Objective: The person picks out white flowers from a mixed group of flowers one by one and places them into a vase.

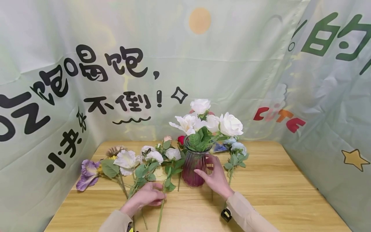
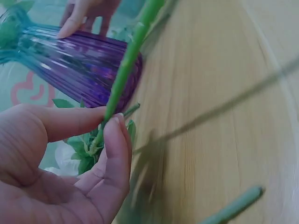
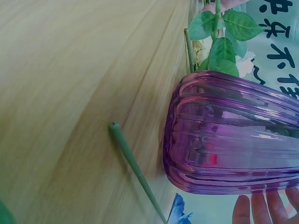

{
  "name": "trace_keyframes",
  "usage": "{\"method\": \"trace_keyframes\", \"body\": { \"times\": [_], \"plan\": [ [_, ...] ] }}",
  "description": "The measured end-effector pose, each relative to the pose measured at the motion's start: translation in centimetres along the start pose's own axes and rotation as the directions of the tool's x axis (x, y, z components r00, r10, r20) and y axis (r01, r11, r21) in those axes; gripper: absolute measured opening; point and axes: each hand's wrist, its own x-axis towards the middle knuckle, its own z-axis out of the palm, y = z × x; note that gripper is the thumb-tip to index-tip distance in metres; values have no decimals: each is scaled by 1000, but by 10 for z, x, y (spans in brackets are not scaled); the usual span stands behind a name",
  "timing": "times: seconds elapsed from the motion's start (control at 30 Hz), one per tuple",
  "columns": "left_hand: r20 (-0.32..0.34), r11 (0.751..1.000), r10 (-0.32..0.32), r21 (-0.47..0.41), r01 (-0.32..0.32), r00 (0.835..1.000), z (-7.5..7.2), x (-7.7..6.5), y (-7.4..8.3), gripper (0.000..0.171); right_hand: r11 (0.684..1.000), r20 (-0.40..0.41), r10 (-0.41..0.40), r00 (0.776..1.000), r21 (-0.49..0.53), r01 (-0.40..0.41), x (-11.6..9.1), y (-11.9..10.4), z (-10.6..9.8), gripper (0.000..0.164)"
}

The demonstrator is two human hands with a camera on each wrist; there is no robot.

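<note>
A ribbed glass vase [image 1: 193, 169], purple below and bluish at the neck, stands upright with white artificial flowers [image 1: 213, 122] and green leaves in it. My right hand [image 1: 215, 178] holds its right side, thumb in front and the other fingers partly hidden behind the glass. To the vase's left, my left hand [image 1: 149, 194] pinches a green flower stem [image 2: 125, 70] between thumb and forefinger. In the head view this stem runs up towards leaves and a white rose [image 1: 173, 154]; which bloom it bears is not fully certain.
On the left lie a purple flower [image 1: 88, 175], a large white flower [image 1: 126, 162] and other stems. Blue flowers [image 1: 239, 148] lie right of the vase, their stem pointing to the front. Printed cloth [image 1: 232, 74] hangs around the wooden table [image 1: 269, 190].
</note>
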Motion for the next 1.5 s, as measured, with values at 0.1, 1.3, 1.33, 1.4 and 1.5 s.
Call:
{"method": "trace_keyframes", "body": {
  "times": [0.1, 1.3, 1.33, 1.4, 1.5],
  "plan": [
    [18, 998, -17, -52, 18, 1000, -1, 2, -2, 52, 1000, 0, -6, 1000, 1, 6, 0, -1, 0, 74],
    [-56, 992, 114, -37, -117, 992, -2, 5, 8, 31, 999, -11, -35, 999, -16, 35, -1, -1, 0, 74],
    [-63, 992, 124, -30, -126, 990, -3, 6, 10, 30, 999, -10, -34, 999, -16, 34, -1, -1, 0, 74],
    [-79, 989, 144, -9, -145, 986, -4, 6, 14, 29, 1000, -7, -25, 1000, -16, 25, -1, -1, 0, 74],
    [-115, 985, 173, 22, -172, 978, -5, 6, 21, 27, 1000, -1, -11, 1000, -16, 11, -1, -1, -1, 73]
  ]
}}
